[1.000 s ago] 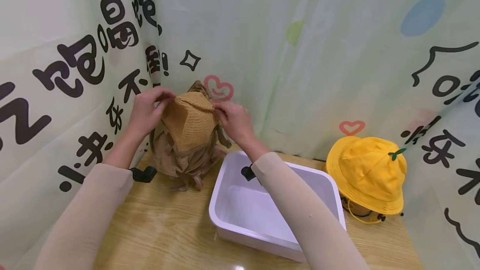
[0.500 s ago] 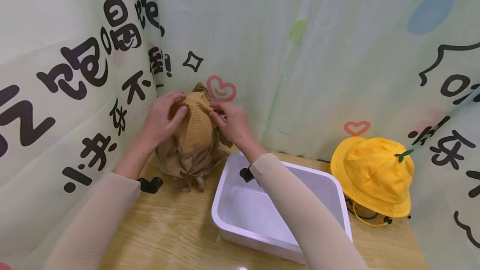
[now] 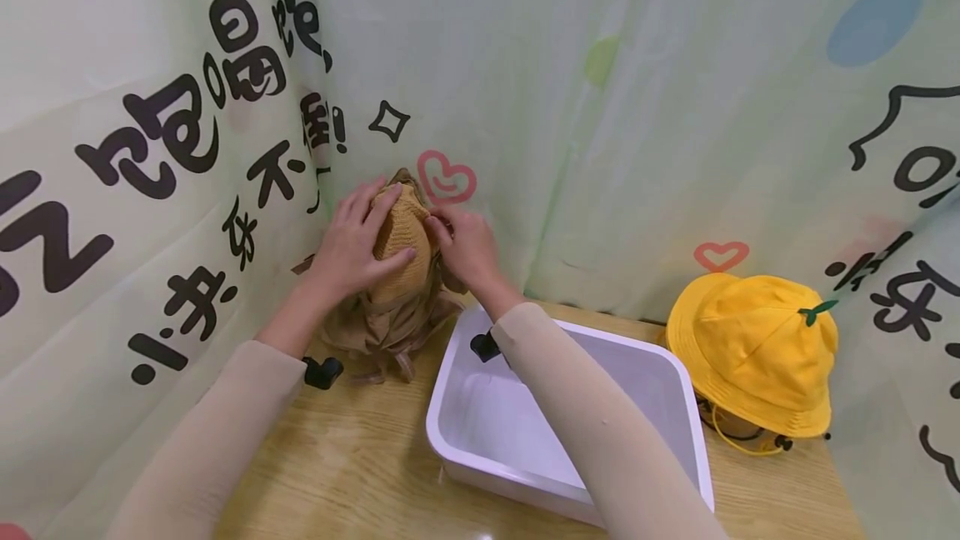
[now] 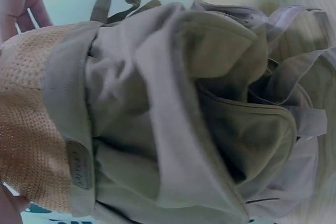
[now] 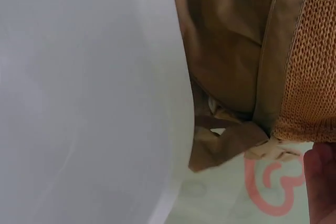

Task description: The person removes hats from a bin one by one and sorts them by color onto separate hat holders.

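A brown cloth bag [image 3: 375, 323] stands at the back left, with a tan knitted panel [image 3: 408, 269] at its top. Across the left side of that panel lies my left hand [image 3: 348, 252], fingers pointing up and thumb over the front. My right hand [image 3: 468, 244] pinches the panel's upper right edge; a fingertip [image 5: 320, 166] shows right at this edge in the right wrist view. Loose straps and a gaping pocket [image 4: 252, 135] show in the left wrist view, along with a small label [image 4: 79, 163] on the band below the knit.
A white plastic basin [image 3: 495, 415] stands on the wooden table [image 3: 337, 457], under my right forearm. To its right sits a yellow bucket hat [image 3: 757, 348] with a green sprout and a chin cord. A printed curtain [image 3: 525, 65] hangs close behind and to the left.
My left hand has left the panel's upper left corner and moved right and down onto its side. The knitted panel looks narrower. My right hand stays at the upper right edge.
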Motion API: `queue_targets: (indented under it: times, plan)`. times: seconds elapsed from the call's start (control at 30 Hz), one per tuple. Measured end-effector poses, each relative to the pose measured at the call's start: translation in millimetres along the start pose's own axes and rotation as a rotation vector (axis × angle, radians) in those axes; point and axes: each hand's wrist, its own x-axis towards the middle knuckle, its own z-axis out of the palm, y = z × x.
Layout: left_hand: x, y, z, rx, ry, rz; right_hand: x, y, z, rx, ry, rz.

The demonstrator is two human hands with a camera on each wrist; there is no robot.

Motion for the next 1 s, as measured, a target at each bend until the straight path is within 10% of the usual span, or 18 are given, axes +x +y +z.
queue_targets:
  times: [0.2, 0.67, 0.83, 1.0]
  plan:
    - [-1.1, -2.6, 1.0, -0.034, -0.027, -0.074, -2.2, -5.4, 6.8, 0.211, -0.062, -0.053]
    - [-6.5, -12.5, 7.5, -0.102, -0.065, -0.152, -1.1, -12.6, 21.7, 0.162, -0.142, -0.033]
    - [-16.1, -23.0, 6.3, -0.239, 0.076, -0.19, -4.3, -5.1, 21.1, 0.15, -0.106, -0.009]
    - [-32.2, -31.2, 5.9, -0.237, 0.283, -0.376, -8.8, 7.1, 20.6, 0.123, -0.058, 0.028]
